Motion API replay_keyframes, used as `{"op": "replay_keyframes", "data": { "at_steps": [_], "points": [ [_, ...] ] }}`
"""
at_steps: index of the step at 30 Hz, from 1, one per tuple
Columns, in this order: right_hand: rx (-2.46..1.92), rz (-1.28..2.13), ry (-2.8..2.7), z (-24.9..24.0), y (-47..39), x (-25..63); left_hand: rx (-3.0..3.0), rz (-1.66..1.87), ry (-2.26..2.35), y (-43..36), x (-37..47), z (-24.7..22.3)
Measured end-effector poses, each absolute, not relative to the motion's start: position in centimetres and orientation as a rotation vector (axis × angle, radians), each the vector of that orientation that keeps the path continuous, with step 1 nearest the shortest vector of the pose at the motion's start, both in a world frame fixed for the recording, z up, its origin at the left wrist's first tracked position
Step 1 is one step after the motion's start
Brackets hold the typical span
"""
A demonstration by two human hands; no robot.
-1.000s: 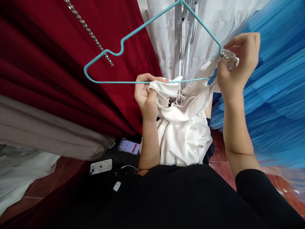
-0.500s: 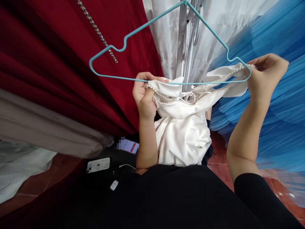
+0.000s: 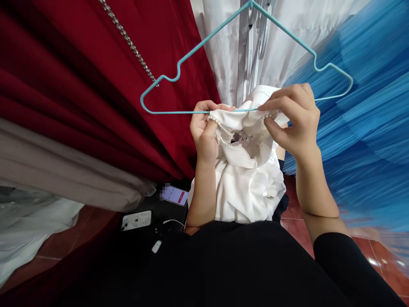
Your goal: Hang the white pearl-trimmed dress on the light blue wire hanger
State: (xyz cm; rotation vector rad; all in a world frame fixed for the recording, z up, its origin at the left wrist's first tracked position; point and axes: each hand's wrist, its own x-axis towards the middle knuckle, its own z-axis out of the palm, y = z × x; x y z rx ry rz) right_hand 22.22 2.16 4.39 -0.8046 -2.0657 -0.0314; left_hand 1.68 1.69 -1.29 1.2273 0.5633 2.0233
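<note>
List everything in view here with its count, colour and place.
garment: 1, white, between and below hands
beaded edging: uncounted beads, pearly, on garment
hanger: 1, turquoise, upper middle
chain: 1, silvery, upper left
drape: 1+, red, left
curtain: 1+, white, behind hanger
metal poles: several, grey, behind hanger
tulle: 1+, blue, right
beige fabric: 1+, beige, left
pale fabric: 1+, whitish, far left
phones: 2, one white, one lit, on black surface
cable: 1, white, beside phones
small item: 1, white, below phones
tiles: several, red, floor
shirt: 1, black, bottom
left hand: 1, bare, grip on garment
right hand: 1, bare, grip on garment
</note>
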Motion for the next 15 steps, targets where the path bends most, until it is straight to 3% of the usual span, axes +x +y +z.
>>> {"op": "replay_keyframes", "data": {
  "at_steps": [7, 15],
  "points": [
    [-0.889, -0.021, -1.958, 2.6, 3.7, 22.5, 1.359, 2.083, 0.687, 1.8, 0.6, -2.6],
    [-0.843, -0.043, -1.931, 2.2, 3.7, 22.4, 1.104, 2.126, 1.35, 1.1, -7.6, -3.3]
  ]
}}
